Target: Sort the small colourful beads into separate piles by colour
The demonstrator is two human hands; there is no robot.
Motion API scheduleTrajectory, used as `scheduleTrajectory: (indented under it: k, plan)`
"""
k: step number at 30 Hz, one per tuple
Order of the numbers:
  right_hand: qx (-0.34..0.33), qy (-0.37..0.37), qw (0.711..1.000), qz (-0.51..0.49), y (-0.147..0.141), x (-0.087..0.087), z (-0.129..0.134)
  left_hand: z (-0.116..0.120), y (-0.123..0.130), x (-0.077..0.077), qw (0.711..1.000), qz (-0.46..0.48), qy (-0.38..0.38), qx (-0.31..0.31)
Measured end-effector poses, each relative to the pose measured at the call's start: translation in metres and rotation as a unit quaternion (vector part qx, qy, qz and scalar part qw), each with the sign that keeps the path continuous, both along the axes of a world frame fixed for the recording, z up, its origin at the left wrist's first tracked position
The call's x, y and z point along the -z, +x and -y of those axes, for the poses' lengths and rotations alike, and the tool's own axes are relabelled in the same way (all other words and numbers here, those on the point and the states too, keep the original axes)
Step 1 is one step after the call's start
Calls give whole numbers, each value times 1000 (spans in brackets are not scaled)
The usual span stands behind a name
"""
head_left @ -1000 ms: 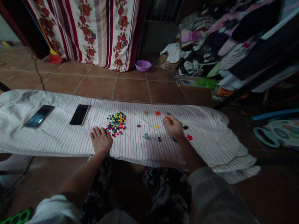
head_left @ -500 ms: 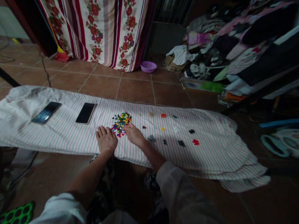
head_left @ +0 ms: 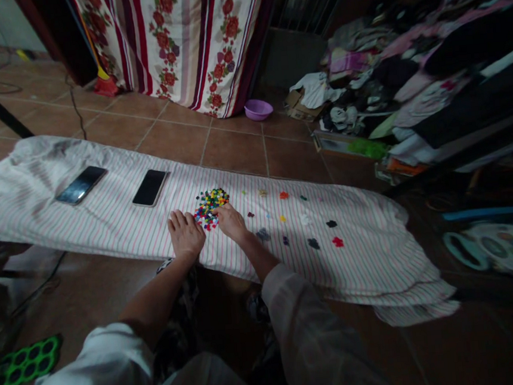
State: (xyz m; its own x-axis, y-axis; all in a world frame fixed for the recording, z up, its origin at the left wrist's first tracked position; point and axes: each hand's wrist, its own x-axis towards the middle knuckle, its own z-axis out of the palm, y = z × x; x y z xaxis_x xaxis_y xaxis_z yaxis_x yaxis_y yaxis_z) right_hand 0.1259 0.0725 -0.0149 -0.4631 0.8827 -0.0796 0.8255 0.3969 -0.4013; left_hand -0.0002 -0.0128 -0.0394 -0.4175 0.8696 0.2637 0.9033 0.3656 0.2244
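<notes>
A heap of small mixed-colour pieces [head_left: 211, 202] lies on the striped cloth [head_left: 119, 222]. My left hand [head_left: 186, 233] rests flat on the cloth at the heap's left edge, fingers stretched out and holding nothing. Over the heap's right side, my right hand [head_left: 232, 221] has its fingers pressed together among the pieces; whether a piece is between them I cannot make out. To the right lie small single-colour groups, among them a red group [head_left: 337, 242], an orange group [head_left: 283, 195], a white group [head_left: 304, 219] and a dark grey group [head_left: 314, 244].
Two phones lie left of the heap, a black-screened phone [head_left: 150, 188] and a phone with a reflecting screen [head_left: 81, 185]. Beyond the cloth stand a purple basin [head_left: 259, 109] and a floral curtain [head_left: 189, 42]. Clothes [head_left: 361, 57] are piled at the back right.
The view has shifted slightly. My right hand stays at the heap's right side with its fingers among the pieces, and my left hand remains beside it.
</notes>
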Motion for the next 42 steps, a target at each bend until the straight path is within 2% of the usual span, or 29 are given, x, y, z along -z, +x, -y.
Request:
scheduleTrajectory:
  k: [6,13,20,29,42]
  plan:
    - [-27,2,999,32,-4,-4,-3,0,0,-1,1000,8,-4,0]
    - [-45,-8,996,75,-10,-19,-9,0,0,0,1000,-1,3,3]
    - [-64,36,992,103,-13,-25,-2,0,2,-1,1000,-27,2,-1]
    - [-71,-8,985,156,-22,-42,-3,1,2,1,999,-42,19,4]
    - [-74,5,989,131,-21,-36,0,1,2,-2,999,-41,8,4]
